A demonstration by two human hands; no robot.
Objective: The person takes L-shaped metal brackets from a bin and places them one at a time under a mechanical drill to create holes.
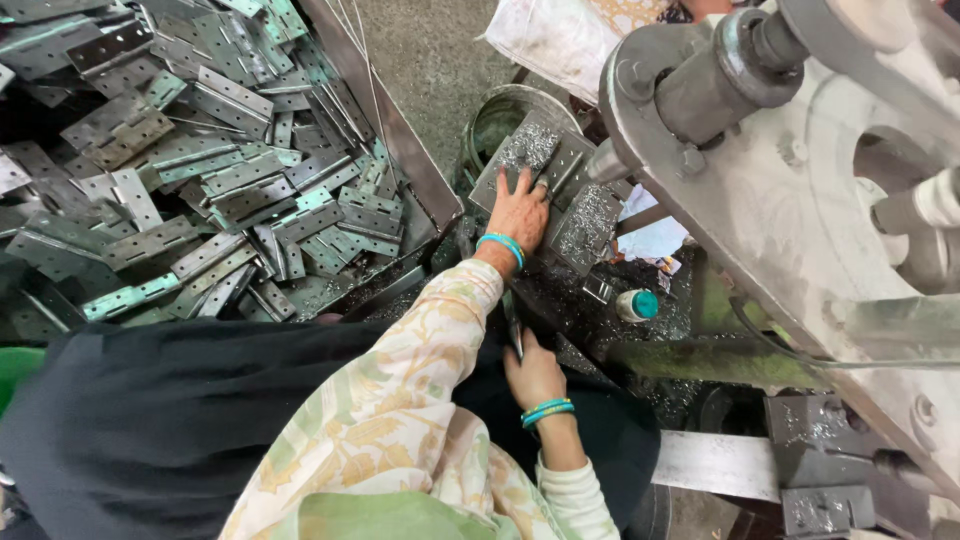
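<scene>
Two hands busy: left hand (519, 212) flat, fingers spread on metal plate (527, 152) at press machine (800, 200), right hand (534, 375) closed around thin dark tool (513, 330).

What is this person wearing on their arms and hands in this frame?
The left hand is bare, with a ring and turquoise bangles at the wrist. The right hand is bare too, with matching turquoise bangles. Both arms wear long cream sleeves printed with a yellow-green leaf pattern.

Single head-worn view, steeply downward, close over hands, hinge bin (200, 190) and press (800, 200).
</scene>
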